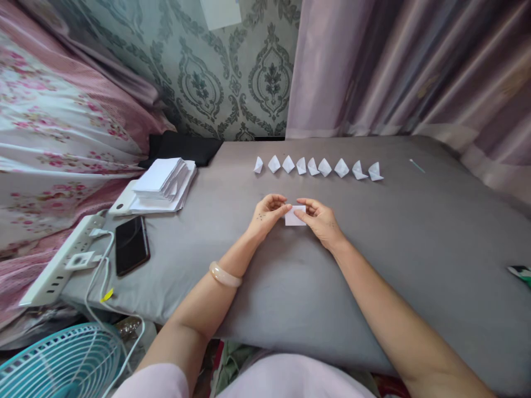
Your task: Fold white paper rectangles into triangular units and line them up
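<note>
Between my two hands is a small folded piece of white paper (295, 219), held a little above the grey tabletop. My left hand (269, 213) pinches its upper left corner between thumb and fingers. On the other side, my right hand (321, 218) grips the right edge, its thumb lying across the front of the paper. Beyond my hands stands a row of several folded white paper boats (288, 164), spaced out from left to right.
To the left lie a stack of white paper (160, 179), a black phone (131, 246) and a power strip (66, 260) with white cables. A blue fan (62, 359) stands below the table's left front corner. A thin white stick (417, 165) lies at the far right.
</note>
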The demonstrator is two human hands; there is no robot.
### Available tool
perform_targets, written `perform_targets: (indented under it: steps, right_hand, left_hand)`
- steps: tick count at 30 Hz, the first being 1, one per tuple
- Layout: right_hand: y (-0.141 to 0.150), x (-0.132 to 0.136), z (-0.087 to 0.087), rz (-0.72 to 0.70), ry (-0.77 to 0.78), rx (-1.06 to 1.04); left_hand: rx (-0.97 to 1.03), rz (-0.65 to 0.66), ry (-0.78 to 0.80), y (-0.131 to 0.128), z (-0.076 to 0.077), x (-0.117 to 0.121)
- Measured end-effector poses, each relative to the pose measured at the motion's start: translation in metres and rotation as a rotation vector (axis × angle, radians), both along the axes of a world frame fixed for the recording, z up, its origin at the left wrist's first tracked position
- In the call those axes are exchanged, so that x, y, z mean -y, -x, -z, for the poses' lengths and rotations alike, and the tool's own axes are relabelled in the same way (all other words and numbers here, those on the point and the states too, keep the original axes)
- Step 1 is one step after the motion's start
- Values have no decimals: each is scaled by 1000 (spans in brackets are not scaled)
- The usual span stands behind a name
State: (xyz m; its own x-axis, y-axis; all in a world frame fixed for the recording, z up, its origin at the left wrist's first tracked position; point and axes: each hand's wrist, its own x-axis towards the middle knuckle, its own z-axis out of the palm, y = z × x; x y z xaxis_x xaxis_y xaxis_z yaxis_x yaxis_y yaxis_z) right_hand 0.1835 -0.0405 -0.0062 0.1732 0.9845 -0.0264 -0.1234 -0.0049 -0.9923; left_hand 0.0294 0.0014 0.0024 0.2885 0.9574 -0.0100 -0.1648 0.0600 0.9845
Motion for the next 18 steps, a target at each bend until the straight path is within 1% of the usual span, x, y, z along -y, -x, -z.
perform_targets:
  steps: [2,4,6,11,15,18]
  right_hand:
    - [4,2,-6,43,22,-103]
    - [8,3,-10,84,52,-204]
    - [9,3,-12,95,69,-302]
    - [10,3,-11,57,79,-478]
    - [10,3,-9,44,107,-485]
    - [8,3,-8,32,64,-374]
  left_hand:
    - [57,34,58,-2,-6,4]
    - [75,92,111,-4,-10,9]
    - [77,122,151,-5,-11,12]
    - [107,86,183,-6,-9,12]
    - [135,77,157,-5,-8,10]
    - [90,69,102,-3,-7,8]
